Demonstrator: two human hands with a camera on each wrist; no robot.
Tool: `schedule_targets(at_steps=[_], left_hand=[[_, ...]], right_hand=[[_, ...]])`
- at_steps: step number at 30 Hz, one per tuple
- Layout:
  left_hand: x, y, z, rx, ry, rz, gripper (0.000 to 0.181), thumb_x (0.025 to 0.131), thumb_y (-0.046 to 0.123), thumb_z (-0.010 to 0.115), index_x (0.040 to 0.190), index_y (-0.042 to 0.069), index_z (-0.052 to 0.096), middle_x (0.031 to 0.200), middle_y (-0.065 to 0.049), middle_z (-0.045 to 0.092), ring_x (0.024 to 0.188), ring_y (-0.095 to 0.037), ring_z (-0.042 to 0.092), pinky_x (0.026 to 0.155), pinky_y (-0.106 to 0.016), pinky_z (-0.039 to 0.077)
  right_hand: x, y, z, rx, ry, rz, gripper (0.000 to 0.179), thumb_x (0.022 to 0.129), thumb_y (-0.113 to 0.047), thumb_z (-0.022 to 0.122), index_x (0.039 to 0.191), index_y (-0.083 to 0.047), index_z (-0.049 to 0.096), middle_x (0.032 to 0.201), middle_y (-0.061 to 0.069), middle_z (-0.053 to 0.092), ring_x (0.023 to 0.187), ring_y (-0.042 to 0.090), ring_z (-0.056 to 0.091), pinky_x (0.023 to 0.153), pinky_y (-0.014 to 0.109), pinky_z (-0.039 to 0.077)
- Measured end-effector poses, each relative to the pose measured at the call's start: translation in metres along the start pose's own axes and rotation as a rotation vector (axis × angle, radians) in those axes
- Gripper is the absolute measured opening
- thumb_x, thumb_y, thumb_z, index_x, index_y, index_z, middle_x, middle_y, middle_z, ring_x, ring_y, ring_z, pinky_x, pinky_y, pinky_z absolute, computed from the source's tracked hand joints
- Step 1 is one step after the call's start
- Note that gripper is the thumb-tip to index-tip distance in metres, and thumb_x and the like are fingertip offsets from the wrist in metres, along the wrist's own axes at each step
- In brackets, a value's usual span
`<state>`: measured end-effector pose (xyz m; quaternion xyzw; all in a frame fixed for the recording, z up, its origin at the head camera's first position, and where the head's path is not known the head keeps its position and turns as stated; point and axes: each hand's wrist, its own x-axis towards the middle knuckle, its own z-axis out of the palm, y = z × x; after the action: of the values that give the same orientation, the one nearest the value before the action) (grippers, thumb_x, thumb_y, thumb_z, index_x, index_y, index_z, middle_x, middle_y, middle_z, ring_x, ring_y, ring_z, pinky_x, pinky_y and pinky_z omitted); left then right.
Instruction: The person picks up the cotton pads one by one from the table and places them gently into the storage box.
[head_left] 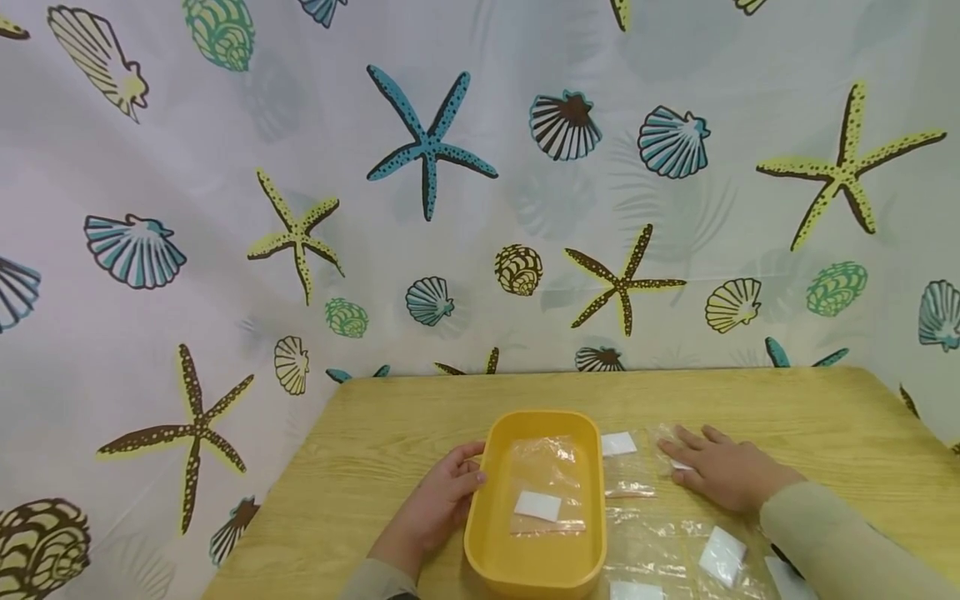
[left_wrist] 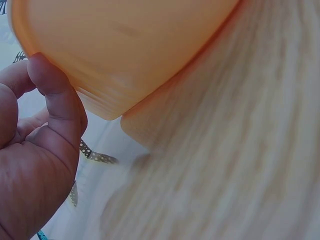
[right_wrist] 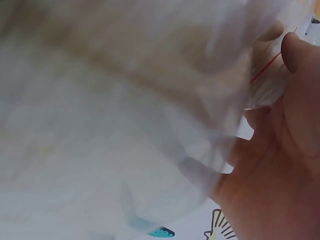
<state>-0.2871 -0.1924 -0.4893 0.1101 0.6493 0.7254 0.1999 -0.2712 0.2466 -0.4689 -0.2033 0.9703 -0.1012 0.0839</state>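
Observation:
An orange-yellow plastic tub [head_left: 536, 562] stands on the wooden table, and my left hand [head_left: 438, 504] holds its left rim. In the left wrist view the thumb lies against the wall of the tub [left_wrist: 125, 45], the fingers bent behind it. Inside the tub lies a clear zip bag [head_left: 543, 467] with a white slip [head_left: 537, 506] in it. To the right, my right hand [head_left: 727, 471] rests palm down, fingers spread, over another clear bag [head_left: 664, 442], mostly hidden by the hand. The right wrist view shows a red seal line on a bag [right_wrist: 265, 90] beside the thumb.
More clear bags with white slips lie right of the tub: one by its upper right side [head_left: 630, 475], one bag [head_left: 645, 542] below that, and one bag [head_left: 722, 556] near my right sleeve. A shell-and-starfish curtain [head_left: 465, 250] hangs behind the table [head_left: 420, 408].

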Motion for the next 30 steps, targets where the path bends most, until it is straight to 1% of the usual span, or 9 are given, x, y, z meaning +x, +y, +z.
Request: schedule_targets(at_steps=[4,7,11,16,18,20,26,30], left_hand=[[0.000,-0.001,-0.001,0.001,0.001,-0.009,0.055,0.102,0.007,0.056,0.153,0.002,0.034,0.112,-0.017,0.054,0.097,-0.022,0.060,0.084,-0.033,0.056],[-0.001,-0.002,-0.003,0.001,0.002,-0.016,0.056,0.101,0.007,0.057,0.153,0.002,0.035,0.111,-0.016,0.053,0.096,-0.022,0.060,0.084,-0.033,0.056],[0.000,-0.001,-0.002,0.000,0.005,-0.010,0.056,0.101,0.008,0.057,0.153,0.003,0.035,0.112,-0.016,0.053,0.096,-0.022,0.060,0.084,-0.033,0.056],[0.001,-0.002,0.000,-0.011,-0.016,0.007,0.055,0.102,0.006,0.055,0.153,0.002,0.034,0.111,-0.016,0.054,0.095,-0.021,0.060,0.083,-0.032,0.056],[0.000,-0.004,0.000,-0.016,-0.023,0.003,0.055,0.102,0.006,0.055,0.153,0.002,0.034,0.111,-0.016,0.054,0.095,-0.021,0.061,0.083,-0.032,0.056],[0.000,-0.005,0.001,-0.013,-0.017,-0.005,0.055,0.102,0.007,0.056,0.152,0.002,0.035,0.112,-0.017,0.055,0.094,-0.021,0.061,0.082,-0.032,0.057],[0.000,-0.001,0.000,0.011,0.007,-0.013,0.055,0.102,0.010,0.057,0.153,0.006,0.037,0.117,-0.021,0.054,0.094,-0.022,0.061,0.081,-0.033,0.057],[-0.001,0.002,0.000,0.023,0.010,-0.008,0.056,0.101,0.008,0.056,0.153,0.005,0.036,0.115,-0.020,0.054,0.092,-0.021,0.060,0.079,-0.031,0.057]], right_hand=[[-0.001,-0.001,0.001,0.019,-0.001,-0.003,0.064,0.104,-0.055,0.041,0.158,-0.020,0.039,0.161,0.013,0.033,0.140,0.058,0.027,0.093,0.083,0.028],[-0.001,-0.002,0.002,0.022,0.010,-0.012,0.063,0.105,-0.054,0.042,0.157,-0.018,0.040,0.161,0.013,0.034,0.139,0.058,0.028,0.092,0.083,0.029],[0.000,-0.001,0.001,0.003,0.041,-0.022,0.061,0.106,-0.050,0.043,0.156,-0.016,0.041,0.160,0.011,0.036,0.138,0.056,0.032,0.094,0.080,0.033],[-0.002,0.000,0.002,-0.024,0.066,-0.031,0.057,0.107,-0.043,0.045,0.155,-0.012,0.042,0.159,0.011,0.039,0.136,0.054,0.037,0.100,0.073,0.035],[-0.004,-0.001,0.002,-0.022,0.067,-0.033,0.055,0.107,-0.040,0.046,0.154,-0.012,0.043,0.158,0.011,0.040,0.136,0.052,0.039,0.102,0.070,0.036],[-0.005,-0.003,0.002,-0.021,0.074,-0.041,0.054,0.107,-0.038,0.048,0.153,-0.011,0.045,0.157,0.012,0.041,0.135,0.050,0.041,0.104,0.068,0.036],[-0.004,-0.013,-0.006,-0.039,0.120,-0.064,0.051,0.107,-0.033,0.048,0.152,-0.010,0.047,0.157,0.012,0.041,0.137,0.047,0.042,0.106,0.065,0.035],[-0.002,-0.020,-0.015,-0.060,0.147,-0.069,0.051,0.107,-0.033,0.048,0.153,-0.009,0.046,0.158,0.013,0.040,0.137,0.047,0.041,0.107,0.064,0.035]])
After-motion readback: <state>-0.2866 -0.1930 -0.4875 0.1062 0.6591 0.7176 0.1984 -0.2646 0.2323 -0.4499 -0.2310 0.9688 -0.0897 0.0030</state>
